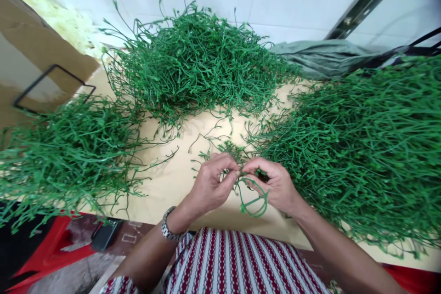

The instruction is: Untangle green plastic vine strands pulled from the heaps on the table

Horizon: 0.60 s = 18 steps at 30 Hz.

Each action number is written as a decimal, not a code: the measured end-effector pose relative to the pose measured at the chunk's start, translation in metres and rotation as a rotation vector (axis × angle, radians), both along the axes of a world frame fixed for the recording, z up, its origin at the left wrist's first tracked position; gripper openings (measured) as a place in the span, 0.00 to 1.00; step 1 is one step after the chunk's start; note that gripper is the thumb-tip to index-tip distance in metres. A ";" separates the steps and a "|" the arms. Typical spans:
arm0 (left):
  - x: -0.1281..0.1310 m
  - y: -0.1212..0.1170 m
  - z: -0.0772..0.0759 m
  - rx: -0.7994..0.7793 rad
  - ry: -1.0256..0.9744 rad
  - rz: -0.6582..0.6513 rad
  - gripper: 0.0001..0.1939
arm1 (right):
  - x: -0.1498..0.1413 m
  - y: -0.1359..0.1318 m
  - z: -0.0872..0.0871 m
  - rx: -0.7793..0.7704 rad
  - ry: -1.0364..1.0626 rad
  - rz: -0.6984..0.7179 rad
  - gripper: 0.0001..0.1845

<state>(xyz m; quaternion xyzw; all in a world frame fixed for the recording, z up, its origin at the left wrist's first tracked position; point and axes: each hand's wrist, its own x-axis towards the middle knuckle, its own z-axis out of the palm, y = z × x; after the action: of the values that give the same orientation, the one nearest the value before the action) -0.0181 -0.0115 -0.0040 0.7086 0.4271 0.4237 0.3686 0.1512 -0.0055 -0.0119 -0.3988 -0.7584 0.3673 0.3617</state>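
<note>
My left hand (215, 181) and my right hand (272, 183) meet in front of me, just above the table (165, 183). Thumb and forefinger of each are pinched on a thin green stem (253, 213), which looks like artificial plant stem. It curls in a loop below my fingers, beside the right palm. The exact spot where the fingertips grip is too small to make out. A few sprigs (230, 149) lie on the tabletop right behind my hands.
Large heaps of green stems lie at the back (203, 64), on the left (76, 147) and on the right (372, 147). A cardboard box (41, 50) stands at far left near a black wire frame (51, 71). Grey-green cloth (320, 57) lies by the wall. Red stools (51, 248) show below the table edge.
</note>
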 end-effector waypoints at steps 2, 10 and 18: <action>0.001 -0.001 0.000 0.034 0.010 0.010 0.07 | -0.002 -0.002 -0.001 0.000 0.019 -0.026 0.03; -0.002 -0.001 0.010 0.180 0.111 -0.101 0.07 | -0.003 -0.001 0.002 0.199 -0.132 -0.045 0.06; 0.003 -0.005 0.007 0.275 0.427 -0.062 0.08 | -0.003 0.001 0.004 0.507 -0.415 0.018 0.11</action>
<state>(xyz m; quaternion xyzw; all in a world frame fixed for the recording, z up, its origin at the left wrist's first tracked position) -0.0150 -0.0163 0.0031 0.8384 0.4117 0.3070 0.1828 0.1484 -0.0044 -0.0083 -0.3559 -0.8867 0.0807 0.2838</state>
